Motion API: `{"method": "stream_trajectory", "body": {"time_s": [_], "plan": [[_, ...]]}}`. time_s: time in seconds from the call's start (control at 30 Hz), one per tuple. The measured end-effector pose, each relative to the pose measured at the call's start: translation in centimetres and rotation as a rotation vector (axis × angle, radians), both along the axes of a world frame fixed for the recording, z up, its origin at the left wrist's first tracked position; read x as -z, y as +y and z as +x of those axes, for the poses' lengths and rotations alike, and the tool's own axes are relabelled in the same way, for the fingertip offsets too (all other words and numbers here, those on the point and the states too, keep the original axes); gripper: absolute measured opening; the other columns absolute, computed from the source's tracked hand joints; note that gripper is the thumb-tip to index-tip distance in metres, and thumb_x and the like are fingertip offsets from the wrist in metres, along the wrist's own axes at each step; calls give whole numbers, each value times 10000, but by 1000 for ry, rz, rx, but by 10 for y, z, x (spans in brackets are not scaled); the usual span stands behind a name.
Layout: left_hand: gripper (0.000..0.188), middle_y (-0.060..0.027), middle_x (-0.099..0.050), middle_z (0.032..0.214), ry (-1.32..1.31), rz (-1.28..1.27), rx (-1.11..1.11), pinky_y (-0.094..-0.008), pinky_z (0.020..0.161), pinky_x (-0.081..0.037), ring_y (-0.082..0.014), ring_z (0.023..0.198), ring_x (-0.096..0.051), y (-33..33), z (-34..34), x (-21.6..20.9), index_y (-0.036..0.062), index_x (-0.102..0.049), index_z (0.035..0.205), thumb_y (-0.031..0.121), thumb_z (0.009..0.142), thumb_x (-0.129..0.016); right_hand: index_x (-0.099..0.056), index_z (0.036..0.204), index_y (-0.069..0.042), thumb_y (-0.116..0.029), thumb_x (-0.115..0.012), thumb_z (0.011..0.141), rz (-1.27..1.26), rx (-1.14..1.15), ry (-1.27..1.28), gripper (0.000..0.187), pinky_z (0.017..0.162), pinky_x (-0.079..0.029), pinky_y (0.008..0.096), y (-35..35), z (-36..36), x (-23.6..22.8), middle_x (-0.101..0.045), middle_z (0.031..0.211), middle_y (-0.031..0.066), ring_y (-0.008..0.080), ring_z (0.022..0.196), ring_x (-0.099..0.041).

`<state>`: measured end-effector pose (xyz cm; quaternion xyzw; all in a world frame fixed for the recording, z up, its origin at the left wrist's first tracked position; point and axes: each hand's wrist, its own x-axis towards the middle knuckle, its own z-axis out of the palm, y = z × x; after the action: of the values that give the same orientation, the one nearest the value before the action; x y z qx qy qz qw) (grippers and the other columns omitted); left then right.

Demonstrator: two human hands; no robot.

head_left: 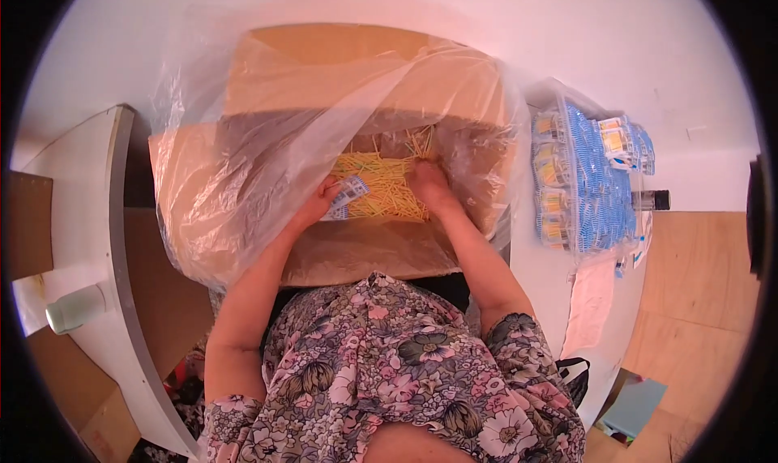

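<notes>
A large cardboard box (365,66), lined with clear plastic film (223,187), stands open in front of me. Inside lies a heap of thin yellow sticks (377,196), with some greenish ones among them. My left hand (314,205) pinches a small clear packet with blue printing (351,191) over the heap's left side. At the right side of the heap, my right hand (429,183) has its fingers curled in at a bunch of sticks (420,141) that points up and away from me. Its fingertips are partly hidden.
To the right, a clear plastic tub (574,179) is stacked with filled blue-and-yellow packets (620,143). Beside it lie a dark-capped cylinder (651,200) and a pink cloth (590,301). A pale green bottle (74,307) lies at the left, by a white panel edge (121,179).
</notes>
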<state>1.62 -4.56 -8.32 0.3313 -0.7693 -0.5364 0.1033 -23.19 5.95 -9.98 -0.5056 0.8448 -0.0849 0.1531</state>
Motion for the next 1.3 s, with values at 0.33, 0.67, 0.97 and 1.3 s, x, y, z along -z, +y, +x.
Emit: {"method": "stream_trajectory", "body": {"time_s": [0.33, 0.67, 0.97, 1.3], "plan": [[236, -99, -635, 780, 209, -171, -377, -312, 685, -435, -191, 705, -550, 3, -2, 53, 15, -626, 970, 224, 870, -581, -676, 913, -102, -84, -521, 736, 16, -414, 524, 235, 863, -432, 434, -33, 2, 37, -609, 1080, 137, 292, 1004, -564], [247, -98, -629, 867, -2, 13, -154, -288, 743, -425, -159, 788, -545, -6, 8, 62, 34, -603, 1069, 196, 892, -544, -457, 1264, -11, -133, -397, 842, 354, -520, 651, 444, 1014, -243, 555, -36, -23, 85, -482, 1255, 182, 326, 1243, -364], [209, -55, -613, 778, -120, -195, -154, -293, 686, -420, -138, 733, -530, -8, 8, 41, 30, -621, 997, 197, 907, -532, -564, 976, -1, -174, -466, 827, 35, -183, 31, 249, 731, -428, 505, -29, -4, -27, -600, 944, 209, 376, 815, -583], [217, -15, -563, 710, -82, -251, -178, -262, 634, -392, -98, 667, -467, -6, 6, 69, 30, -619, 929, 229, 909, -535, -529, 1021, -37, -251, -493, 913, -418, 564, -1292, 242, 532, -520, 330, -66, 1, -41, -556, 741, 55, 203, 672, -594]]}}
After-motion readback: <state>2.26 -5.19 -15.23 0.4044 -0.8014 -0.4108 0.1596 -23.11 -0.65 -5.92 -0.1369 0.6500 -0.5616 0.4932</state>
